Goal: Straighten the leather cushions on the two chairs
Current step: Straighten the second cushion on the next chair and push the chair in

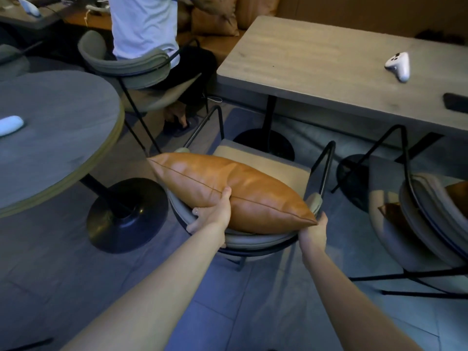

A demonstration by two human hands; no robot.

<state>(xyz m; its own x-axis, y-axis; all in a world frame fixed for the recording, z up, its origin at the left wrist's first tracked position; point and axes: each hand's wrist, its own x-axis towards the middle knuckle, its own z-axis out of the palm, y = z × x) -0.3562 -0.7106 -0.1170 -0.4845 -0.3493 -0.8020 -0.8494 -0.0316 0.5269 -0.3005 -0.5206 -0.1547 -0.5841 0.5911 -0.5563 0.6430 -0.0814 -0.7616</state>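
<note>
A tan leather cushion (228,188) lies tilted across the backrest of the near grey chair (253,240), seam facing up. My left hand (212,215) grips its near long edge, thumb on top at the seam. My right hand (314,230) holds the cushion's right corner beside the chair's arm. The chair's beige seat pad (273,164) shows behind the cushion. A second grey chair (428,219) stands at the right with another brown leather cushion (455,192) partly hidden behind its backrest.
A rectangular wooden table (316,67) stands beyond the chairs with a white controller (398,65) and a dark object (455,102) on it. A round table (50,138) is at the left. A seated person (144,26) occupies a chair at the back.
</note>
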